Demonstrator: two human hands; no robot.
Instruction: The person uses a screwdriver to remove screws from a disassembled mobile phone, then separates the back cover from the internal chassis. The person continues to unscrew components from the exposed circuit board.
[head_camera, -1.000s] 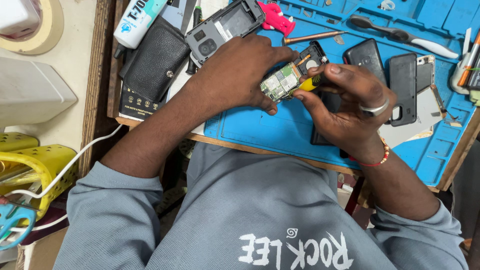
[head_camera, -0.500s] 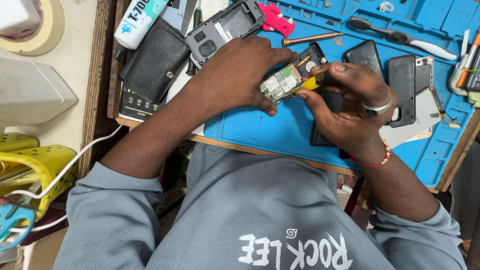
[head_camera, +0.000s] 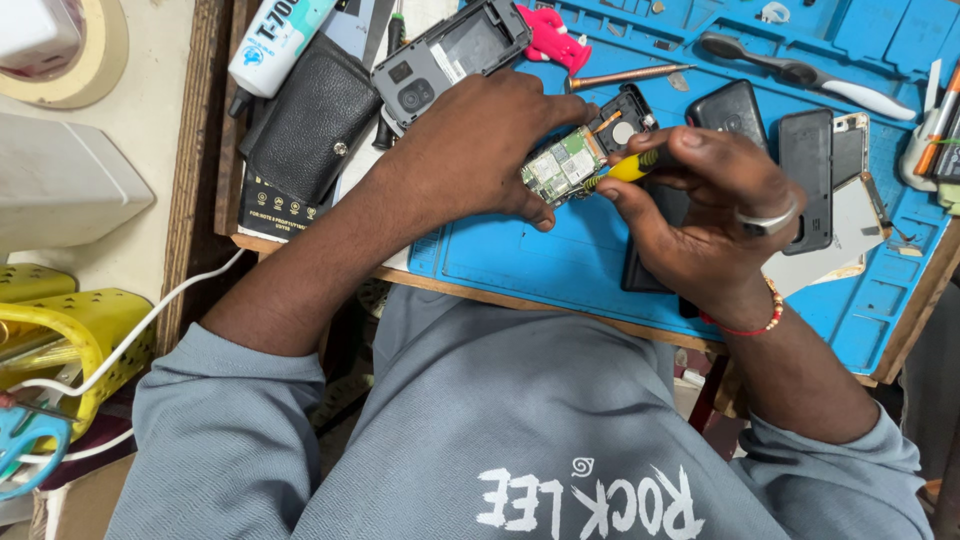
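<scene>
Green circuit board (head_camera: 563, 165) gripped by both hands, left hand (head_camera: 480, 150) and right hand (head_camera: 715, 215), over crowded blue mat (head_camera: 540, 265).

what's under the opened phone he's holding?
The blue work mat lies below the opened phone, whose green circuit board is exposed. The left hand grips it; the right hand holds a yellow-handled tool. The phone's underside is hidden.

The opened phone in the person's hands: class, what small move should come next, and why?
Probably keep the left hand steadying the opened phone while the right hand works the yellow-handled tool at the green circuit board. The tool already meets the board's edge, and the board looks partly lifted from its shell.
</scene>
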